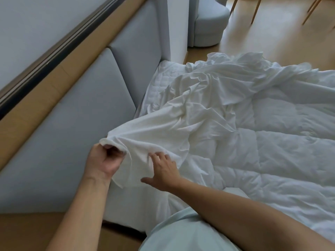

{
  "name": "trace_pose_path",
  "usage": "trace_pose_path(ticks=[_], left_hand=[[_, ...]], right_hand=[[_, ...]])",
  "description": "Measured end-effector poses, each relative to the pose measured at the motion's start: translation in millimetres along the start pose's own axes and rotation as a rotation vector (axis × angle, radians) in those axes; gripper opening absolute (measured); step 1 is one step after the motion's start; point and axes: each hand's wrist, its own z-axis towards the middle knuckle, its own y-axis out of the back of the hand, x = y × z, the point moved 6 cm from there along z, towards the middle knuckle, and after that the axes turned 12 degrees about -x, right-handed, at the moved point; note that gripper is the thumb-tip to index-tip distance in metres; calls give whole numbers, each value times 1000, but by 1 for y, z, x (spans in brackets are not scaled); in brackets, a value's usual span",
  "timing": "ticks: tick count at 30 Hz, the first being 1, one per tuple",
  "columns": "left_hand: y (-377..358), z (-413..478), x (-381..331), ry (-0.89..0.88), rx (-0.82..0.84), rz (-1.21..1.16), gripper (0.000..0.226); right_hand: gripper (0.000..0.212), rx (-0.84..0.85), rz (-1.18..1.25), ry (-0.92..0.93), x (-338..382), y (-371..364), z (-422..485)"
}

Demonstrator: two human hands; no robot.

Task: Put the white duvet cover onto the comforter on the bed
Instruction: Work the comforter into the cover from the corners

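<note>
White duvet cover [181, 124] lay rumpled over the comforter [281, 160]; left hand [105, 160] gripped its corner, right hand [164, 170] touched it, fingers spread.

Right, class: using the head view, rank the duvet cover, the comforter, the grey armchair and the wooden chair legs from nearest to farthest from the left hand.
1. duvet cover: its corner is gripped in the left hand.
2. comforter: spread on the bed, to the right.
3. grey armchair: on the floor beyond the bed.
4. wooden chair legs: farther back, top right.

White duvet cover [181, 124], quilted white comforter [281, 151], pale blue-grey headboard [72, 133].
</note>
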Motion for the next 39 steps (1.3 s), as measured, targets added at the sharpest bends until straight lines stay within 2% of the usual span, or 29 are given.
trace_pose_path(ticks=[2, 4, 5, 7, 8, 10, 12, 13, 14, 15, 17, 19, 21, 23, 25, 26, 27, 28, 29, 31, 32, 33, 34, 35, 36, 38, 39], left_hand=[[-10, -5, 6, 25, 34, 16, 47], [-15, -7, 13, 26, 18, 98, 23], [-14, -4, 14, -7, -6, 145, 26], [-16, -3, 15, -96, -16, 246, 33], [-19, -5, 14, -142, 10, 295, 32], [-22, -7, 7, -264, 95, 417, 27], [-19, -9, -4, -457, 141, 690, 21], [-15, -9, -3, -510, 169, 846, 27], [-9, -9, 4, -497, 205, 969, 41], [-2, -7, 17, -383, 252, 1015, 54], [11, -5, 45, -114, 316, 987, 62], [17, 3, 51, -84, 357, 965, 64], [20, 6, 51, -79, 474, 1046, 65], [25, 3, 59, -156, 580, 1394, 69], [37, 14, 65, -369, 436, 1802, 43], [40, 18, 71, -435, 318, 1840, 22], [42, 18, 76, -458, 226, 1793, 4], [42, 17, 78, -433, 166, 1663, 13], [45, 22, 82, -325, 156, 1466, 23], [34, 21, 76, -89, 200, 877, 32], [29, 20, 65, -17, 162, 639, 35], [31, 24, 53, -18, 123, 521, 37], [31, 24, 41, -71, 126, 512, 37], [33, 24, 28, -197, 122, 639, 33], [36, 24, 16, -338, 45, 740, 28], [48, 22, -2, -624, -26, 972, 29], [47, 15, -2, -623, 41, 1050, 30]], right_hand=[[106, -49, 107, 9, 10, 1, 0], [95, -184, 226, 44, 32, 14, 5], [77, -274, 303, 59, 43, 24, 8], [27, -444, 464, 65, 60, 43, 12], [14, -475, 524, 55, 65, 50, 14], [14, -468, 588, 23, 66, 59, 18], [17, -457, 649, -2, 64, 70, 22], [18, -449, 680, -14, 64, 76, 24], [21, -435, 705, -28, 64, 81, 27], [26, -411, 718, -34, 65, 85, 30], [39, -349, 708, -24, 70, 90, 37], [48, -307, 686, -49, 70, 93, 41], [40, -320, 689, -107, 65, 97, 41], [28, -348, 734, -167, 61, 99, 40], [27, -370, 780, -186, 61, 100, 41], [27, -358, 800, -189, 63, 98, 42], [26, -333, 816, -185, 65, 96, 42], [26, -304, 819, -173, 67, 92, 41], [23, -281, 809, -159, 67, 88, 39], [18, -324, 694, -152, 61, 82, 32], [26, -393, 595, -191, 51, 80, 29], [39, -464, 513, -276, 36, 79, 26], [52, -512, 472, -411, 19, 76, 24], [66, -513, 501, -585, 0, 72, 20], [80, -459, 621, -789, -15, 62, 16], [99, -273, 1122, -1179, -27, 32, 6], [97, -157, 1396, -1294, -23, 16, 4]])
